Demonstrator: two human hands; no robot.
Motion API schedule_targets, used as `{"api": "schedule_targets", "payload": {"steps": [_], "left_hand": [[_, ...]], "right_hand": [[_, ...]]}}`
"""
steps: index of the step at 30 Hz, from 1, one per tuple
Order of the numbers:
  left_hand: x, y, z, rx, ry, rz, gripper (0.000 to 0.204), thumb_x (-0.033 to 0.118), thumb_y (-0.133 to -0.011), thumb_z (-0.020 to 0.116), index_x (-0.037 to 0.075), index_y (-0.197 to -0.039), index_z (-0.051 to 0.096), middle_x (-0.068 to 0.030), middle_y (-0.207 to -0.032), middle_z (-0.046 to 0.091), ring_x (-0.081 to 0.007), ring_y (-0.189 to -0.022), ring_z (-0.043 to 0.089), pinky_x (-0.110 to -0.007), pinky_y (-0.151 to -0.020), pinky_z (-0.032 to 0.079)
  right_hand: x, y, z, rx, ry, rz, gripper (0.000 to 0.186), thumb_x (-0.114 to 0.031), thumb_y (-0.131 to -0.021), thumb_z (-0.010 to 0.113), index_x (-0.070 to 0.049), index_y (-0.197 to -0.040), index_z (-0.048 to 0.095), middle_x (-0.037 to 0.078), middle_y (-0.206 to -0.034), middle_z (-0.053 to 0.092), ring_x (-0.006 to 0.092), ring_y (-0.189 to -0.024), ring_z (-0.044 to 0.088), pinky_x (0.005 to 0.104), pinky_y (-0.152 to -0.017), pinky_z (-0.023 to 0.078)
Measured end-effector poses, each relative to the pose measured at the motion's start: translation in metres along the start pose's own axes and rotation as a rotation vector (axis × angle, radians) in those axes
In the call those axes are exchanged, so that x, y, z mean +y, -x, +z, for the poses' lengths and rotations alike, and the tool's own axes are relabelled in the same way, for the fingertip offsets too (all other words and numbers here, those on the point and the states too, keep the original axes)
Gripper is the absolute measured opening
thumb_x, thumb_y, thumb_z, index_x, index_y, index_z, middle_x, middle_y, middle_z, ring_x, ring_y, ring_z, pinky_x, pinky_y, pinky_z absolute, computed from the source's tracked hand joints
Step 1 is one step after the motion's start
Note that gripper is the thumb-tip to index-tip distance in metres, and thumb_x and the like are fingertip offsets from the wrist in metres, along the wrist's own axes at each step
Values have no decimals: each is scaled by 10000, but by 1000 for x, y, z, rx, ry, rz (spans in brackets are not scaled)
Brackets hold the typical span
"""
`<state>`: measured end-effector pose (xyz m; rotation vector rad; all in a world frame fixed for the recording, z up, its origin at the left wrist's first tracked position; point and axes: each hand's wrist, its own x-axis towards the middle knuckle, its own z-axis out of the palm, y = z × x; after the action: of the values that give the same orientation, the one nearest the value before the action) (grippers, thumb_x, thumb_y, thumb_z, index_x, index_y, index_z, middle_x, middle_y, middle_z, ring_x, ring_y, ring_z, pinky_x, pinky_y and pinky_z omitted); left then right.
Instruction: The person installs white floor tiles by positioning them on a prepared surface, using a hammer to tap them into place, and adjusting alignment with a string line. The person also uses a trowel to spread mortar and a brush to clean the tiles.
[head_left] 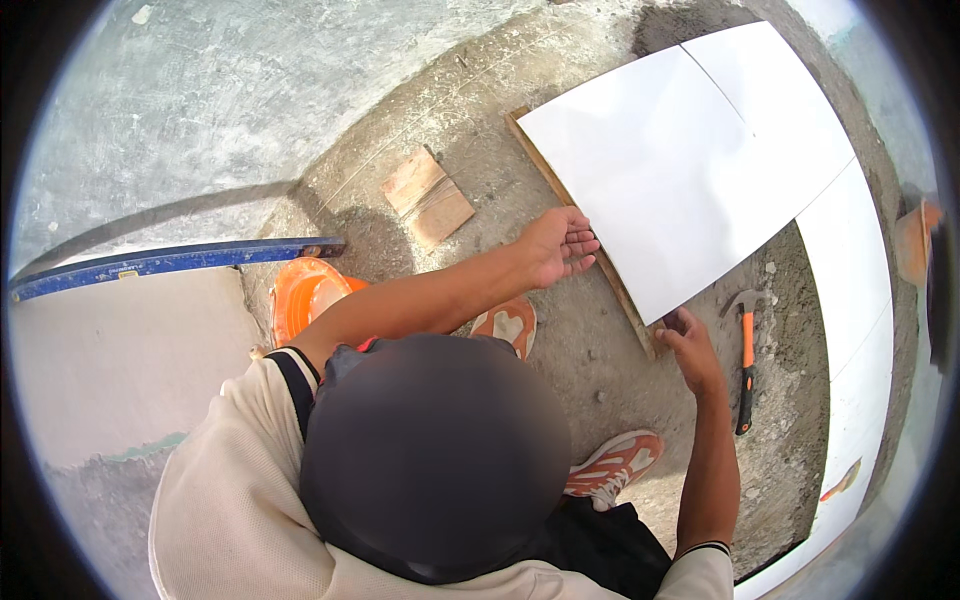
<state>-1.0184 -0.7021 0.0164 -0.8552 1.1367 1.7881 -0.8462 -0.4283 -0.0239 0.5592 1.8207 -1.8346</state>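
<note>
A large glossy white tile (pixel 680 170) lies over the rough floor, with a narrow wooden strip (pixel 570 190) along its left edge. My left hand (pixel 558 248) is at that edge, palm turned up. Its fingers are slightly bent and apart, with nothing in them. At the tile's near corner, my right hand (pixel 692 352) has thumb and fingers closed on the edge; some fingertips are hidden. Right of that hand, a claw hammer (pixel 747 365) with an orange and black handle rests on the grey mortar.
White tiles (pixel 850 300) line the right side. A blue spirit level (pixel 170 262) lies at the left, next to an orange hard hat or bucket-like thing (pixel 292 300). A square tan board (pixel 428 198) is on the floor. My shoes (pixel 615 465) stand close by.
</note>
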Motion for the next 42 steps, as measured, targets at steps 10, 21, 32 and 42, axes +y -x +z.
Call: {"api": "schedule_targets", "payload": {"steps": [10,21,32,42], "left_hand": [[-1,-4,0,24,-35,4,163,194,-959,582,76,-1069,554,-87,-1107,553,-226,-1072,591,-418,-918,521],[-4,-5,-1,-15,-96,32,169,212,-993,572,79,-1093,542,-78,-1097,555,-212,-1055,600,-399,-891,533],[-1,-3,-3,-24,-255,53,224,210,-1033,562,44,-1183,561,-89,-1135,558,-211,-1048,603,-375,-883,535],[5,-8,-15,-32,-417,68,296,236,-1031,578,38,-1250,579,-81,-1126,613,-203,-1042,622,-368,-869,532]], "right_hand": [[0,1,1,-9,-44,15,527,-35,-881,602,60,-1397,560,119,-1351,650,191,-1240,598,332,-1068,437],[0,1,2,18,15,41,534,-69,-870,588,36,-1393,572,88,-1294,656,170,-1155,596,328,-1022,440],[3,-3,-3,113,-33,34,385,-92,-882,564,-4,-1248,651,15,-1073,643,127,-953,563,283,-884,445],[5,-5,-6,184,-176,7,330,-117,-947,554,20,-1235,638,70,-1103,694,172,-1043,653,317,-941,499]]}}
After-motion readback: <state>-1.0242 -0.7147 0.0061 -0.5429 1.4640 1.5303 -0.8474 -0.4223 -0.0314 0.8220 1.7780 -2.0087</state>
